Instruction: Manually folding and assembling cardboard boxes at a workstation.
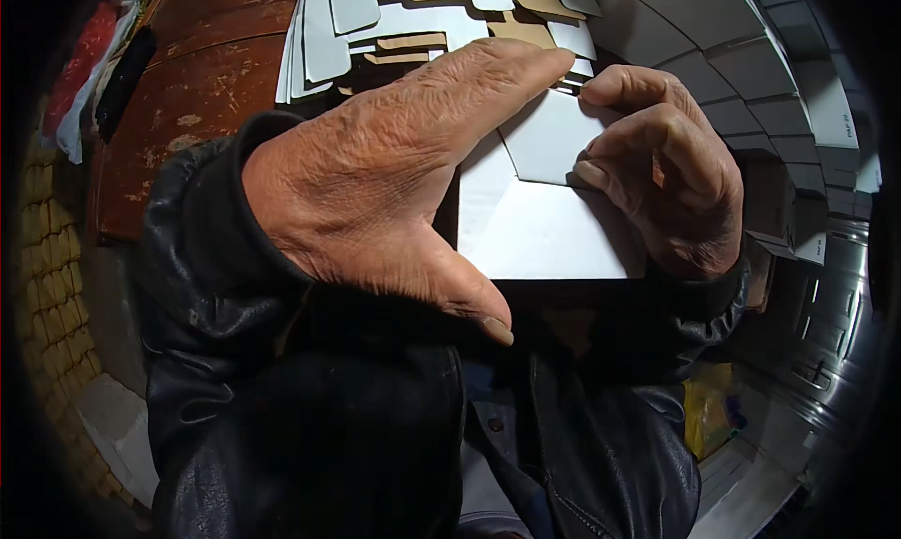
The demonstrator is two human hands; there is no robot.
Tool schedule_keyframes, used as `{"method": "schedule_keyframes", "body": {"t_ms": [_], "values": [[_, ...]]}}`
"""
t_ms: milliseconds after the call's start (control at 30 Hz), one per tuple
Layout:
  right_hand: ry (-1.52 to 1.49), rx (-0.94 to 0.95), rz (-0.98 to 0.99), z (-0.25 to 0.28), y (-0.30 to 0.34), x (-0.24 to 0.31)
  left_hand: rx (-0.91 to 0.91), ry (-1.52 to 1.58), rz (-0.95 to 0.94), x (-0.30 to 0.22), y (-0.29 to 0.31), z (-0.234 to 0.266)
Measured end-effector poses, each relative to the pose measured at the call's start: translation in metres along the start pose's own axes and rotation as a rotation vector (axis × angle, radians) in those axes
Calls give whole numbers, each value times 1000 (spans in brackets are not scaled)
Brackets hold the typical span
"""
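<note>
A white box sits at the frame's centre. The left hand spreads wide over its left side; the right hand curls at its right edge, though whether it grips I cannot tell. Uneven pressing could crease the flaps. The left hand hides the box's upper left; shadow swallows its near side.

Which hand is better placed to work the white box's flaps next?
Probably the right hand: its bent fingertips are at the flaps of the white box. The left hand is spread wide across the left side.
</note>
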State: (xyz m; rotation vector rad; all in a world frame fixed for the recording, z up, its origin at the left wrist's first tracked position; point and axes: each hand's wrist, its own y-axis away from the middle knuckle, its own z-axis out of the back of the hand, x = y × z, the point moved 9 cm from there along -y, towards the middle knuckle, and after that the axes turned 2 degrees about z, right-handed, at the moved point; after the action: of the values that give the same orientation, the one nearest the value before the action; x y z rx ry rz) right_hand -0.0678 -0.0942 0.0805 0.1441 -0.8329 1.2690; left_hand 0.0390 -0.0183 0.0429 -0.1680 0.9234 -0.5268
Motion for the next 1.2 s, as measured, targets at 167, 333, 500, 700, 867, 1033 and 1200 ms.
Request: {"method": "schedule_keyframes", "body": {"t_ms": [167,333,500,700,867,1033,1200], "values": [[-36,29,7,-5,3,-4,34,8,-4,-3,3,-3],[-166,2,82,9,0,-12,65,-4,8,-6,3,0],[-482,-270,32,53,21,-17,-40,-46,-25,-12,-6,8],[-464,-361,43,56,23,-22,-113,337,411,15,0,23],[-555,-471,14,59,33,-26,-269,1149,241,26,2,31],[-501,-453,-23,54,30,-17,-647,1433,451,54,11,38],[-550,-336,-102,45,25,-22,-479,1502,369,48,2,34]]}}
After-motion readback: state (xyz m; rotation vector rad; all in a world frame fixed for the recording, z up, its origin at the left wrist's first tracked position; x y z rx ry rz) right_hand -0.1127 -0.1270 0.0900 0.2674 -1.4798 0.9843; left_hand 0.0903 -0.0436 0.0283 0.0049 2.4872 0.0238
